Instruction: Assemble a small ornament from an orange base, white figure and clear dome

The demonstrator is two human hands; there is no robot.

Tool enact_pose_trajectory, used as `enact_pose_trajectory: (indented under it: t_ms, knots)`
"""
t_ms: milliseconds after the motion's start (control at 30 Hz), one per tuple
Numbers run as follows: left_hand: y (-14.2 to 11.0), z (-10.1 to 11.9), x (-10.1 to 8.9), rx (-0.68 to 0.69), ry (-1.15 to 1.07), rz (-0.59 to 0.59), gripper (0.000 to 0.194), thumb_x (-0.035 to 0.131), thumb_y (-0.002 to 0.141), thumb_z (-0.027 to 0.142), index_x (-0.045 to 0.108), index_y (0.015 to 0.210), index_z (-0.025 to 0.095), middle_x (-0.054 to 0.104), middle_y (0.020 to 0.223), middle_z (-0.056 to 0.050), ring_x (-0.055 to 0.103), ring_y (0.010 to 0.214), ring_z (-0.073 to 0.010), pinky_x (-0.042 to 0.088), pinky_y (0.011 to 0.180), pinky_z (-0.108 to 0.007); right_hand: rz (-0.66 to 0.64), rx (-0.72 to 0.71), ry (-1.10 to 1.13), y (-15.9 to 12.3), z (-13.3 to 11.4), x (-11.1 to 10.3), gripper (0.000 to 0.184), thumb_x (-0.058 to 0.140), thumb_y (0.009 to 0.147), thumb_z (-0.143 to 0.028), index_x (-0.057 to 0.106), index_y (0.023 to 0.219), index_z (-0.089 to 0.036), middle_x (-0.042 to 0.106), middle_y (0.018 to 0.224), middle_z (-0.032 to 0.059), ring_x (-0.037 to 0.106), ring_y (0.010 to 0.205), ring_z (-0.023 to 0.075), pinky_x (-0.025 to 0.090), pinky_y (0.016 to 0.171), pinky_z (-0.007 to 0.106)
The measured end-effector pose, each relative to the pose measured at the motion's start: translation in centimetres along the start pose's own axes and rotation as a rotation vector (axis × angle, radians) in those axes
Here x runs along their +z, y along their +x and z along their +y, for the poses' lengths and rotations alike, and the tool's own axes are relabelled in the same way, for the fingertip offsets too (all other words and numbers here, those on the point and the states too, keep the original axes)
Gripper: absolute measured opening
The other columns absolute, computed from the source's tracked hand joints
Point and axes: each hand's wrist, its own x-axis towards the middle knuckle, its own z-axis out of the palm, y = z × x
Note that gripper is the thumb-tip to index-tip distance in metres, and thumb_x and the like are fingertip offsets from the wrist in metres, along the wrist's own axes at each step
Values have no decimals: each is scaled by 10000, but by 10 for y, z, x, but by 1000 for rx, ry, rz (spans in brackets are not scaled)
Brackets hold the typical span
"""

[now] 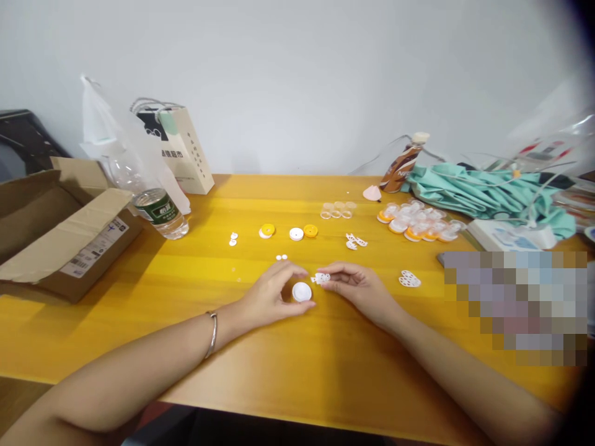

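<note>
My left hand curls around a small white round cap, its thumb at the near side and its fingers at the far side. Just to the right, my right hand pinches a white perforated plastic piece between thumb and fingertips, close beside the cap. Two tiny white discs lie beyond my left hand. Farther back are a white round part and a yellow wheel-like part. Similar white openwork pieces and a stack of perforated white pieces rest to the right.
An open cardboard box, a water bottle and a paper bag stand left. Clear rings, several clear-and-orange assembled pieces, a brown drink bottle and teal cloth occupy the back right. Pixelation hides something at right.
</note>
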Motion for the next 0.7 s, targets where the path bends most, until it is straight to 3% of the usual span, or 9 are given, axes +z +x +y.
enact_pose_trajectory:
  t_ms: [67,200,467,700]
  knots:
    - [0,-1,1,-34,47,-33,445,687,662,375,509,1022,182,585,975,-73,542,906,-204,436,813,-352,37,-79,-141,1,0,-2,216,635,731,-328,668,924,-239,663,909,27,614,857,175,479,826,353]
    - [-1,-3,3,-87,38,-79,329,654,707,289,514,987,186,592,944,-55,551,862,-187,438,777,-322,14,-280,-376,-2,-2,2,240,529,816,-263,636,1029,-286,635,948,29,597,887,176,469,840,356]
    - [-1,-3,5,-150,-89,-101,531,686,692,290,416,1140,200,598,1015,-69,575,901,-191,452,767,-306,-15,-402,-483,-7,4,13,161,508,833,-247,609,956,-266,658,923,35,617,866,189,500,813,360]
    - [0,-1,4,-143,-124,-114,488,677,710,280,429,1122,198,603,1025,-77,569,930,-198,449,805,-334,-67,-552,-531,-5,9,12,210,475,849,-193,605,990,-278,645,1000,46,611,925,180,511,809,350]
